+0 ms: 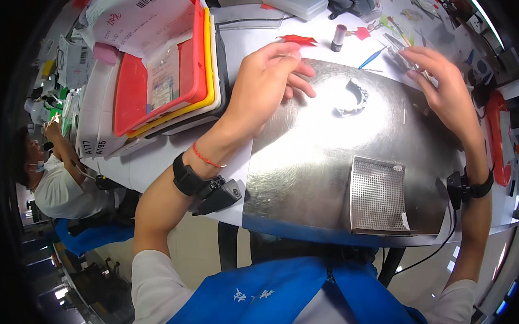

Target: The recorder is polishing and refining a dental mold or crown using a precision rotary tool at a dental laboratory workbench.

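My left hand [271, 84] hovers over the far left corner of a shiny metal plate [294, 178], fingers loosely bent and apart, with nothing in them. On the plate lies a curved, dark and silver linked band [357, 100], touched by neither hand. At the far right, my right hand [442, 84] has thumb and fingers closing around a slender silvery object, which is blurred and partly hidden by the fingers. A blue slim tool [372, 58] rests beyond the plate, left of my right hand. Nearer to me, a perforated metal tray [378, 195] sits on the plate.
Stacked red bin [198, 55], yellow and white bins with papers stand at the left. Beyond the plate are a small dark cylinder [338, 38], a red packet [298, 40] and a clear box [297, 2]. A red tray [497, 136] lies at the right. Another person [66, 186] sits far left.
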Demonstrator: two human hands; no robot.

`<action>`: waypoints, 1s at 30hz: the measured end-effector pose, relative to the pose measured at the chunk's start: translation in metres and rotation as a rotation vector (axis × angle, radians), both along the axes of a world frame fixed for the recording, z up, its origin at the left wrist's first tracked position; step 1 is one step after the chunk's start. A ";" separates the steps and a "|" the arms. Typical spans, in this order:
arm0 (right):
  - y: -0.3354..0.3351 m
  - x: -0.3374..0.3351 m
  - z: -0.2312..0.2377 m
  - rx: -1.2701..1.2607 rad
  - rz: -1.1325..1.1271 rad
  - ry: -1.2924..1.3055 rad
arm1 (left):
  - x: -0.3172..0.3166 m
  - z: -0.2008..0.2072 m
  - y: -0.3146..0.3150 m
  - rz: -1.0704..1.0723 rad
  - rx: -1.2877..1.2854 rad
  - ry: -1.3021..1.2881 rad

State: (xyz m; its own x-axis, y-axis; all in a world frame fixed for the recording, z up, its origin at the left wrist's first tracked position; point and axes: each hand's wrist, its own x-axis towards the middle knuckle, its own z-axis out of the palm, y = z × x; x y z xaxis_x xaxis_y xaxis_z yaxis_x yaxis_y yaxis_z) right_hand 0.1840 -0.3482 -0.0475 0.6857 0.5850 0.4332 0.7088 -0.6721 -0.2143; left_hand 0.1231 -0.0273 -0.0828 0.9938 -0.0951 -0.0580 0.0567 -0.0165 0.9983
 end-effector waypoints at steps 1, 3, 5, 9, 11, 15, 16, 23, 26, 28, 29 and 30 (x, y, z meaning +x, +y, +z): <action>0.001 -0.005 0.005 0.005 0.003 -0.001 | -0.005 -0.002 0.002 0.045 -0.049 0.022; 0.006 -0.022 0.015 0.115 0.056 0.335 | -0.014 -0.005 0.000 0.085 -0.093 0.036; 0.018 -0.038 0.011 0.124 0.162 0.235 | -0.028 -0.002 -0.012 0.122 0.206 -0.179; 0.058 -0.051 0.002 0.117 0.238 0.251 | -0.031 -0.005 -0.032 -0.159 0.631 -0.447; 0.060 -0.043 -0.010 0.081 0.295 0.155 | -0.024 -0.002 -0.042 -0.158 0.610 -0.362; 0.075 -0.043 -0.029 -0.036 0.292 -0.060 | -0.024 -0.007 -0.040 -0.117 0.528 -0.252; 0.077 -0.050 -0.026 -0.063 0.270 -0.070 | -0.025 -0.007 -0.041 -0.116 0.526 -0.295; 0.079 -0.054 -0.024 0.466 0.167 0.295 | -0.026 0.000 -0.041 -0.119 0.561 -0.244; 0.067 -0.050 -0.005 0.519 0.291 0.271 | -0.019 0.005 -0.037 -0.127 0.572 -0.259; 0.052 -0.048 -0.010 0.517 0.303 0.261 | -0.019 0.007 -0.036 0.002 0.590 -0.358; 0.044 -0.048 -0.016 0.535 0.299 0.223 | -0.021 0.011 -0.037 0.064 0.584 -0.383; 0.037 -0.050 -0.019 0.552 0.282 0.180 | -0.024 0.016 -0.040 0.053 0.582 -0.384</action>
State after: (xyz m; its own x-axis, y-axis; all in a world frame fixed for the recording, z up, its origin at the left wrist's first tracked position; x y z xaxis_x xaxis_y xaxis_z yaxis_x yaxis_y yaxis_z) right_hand 0.1345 -0.3110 -0.0667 0.6281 0.4778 0.6141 0.7627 -0.2219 -0.6074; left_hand 0.0989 -0.0675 -0.0673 0.9566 -0.1059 0.2714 -0.2827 -0.5618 0.7775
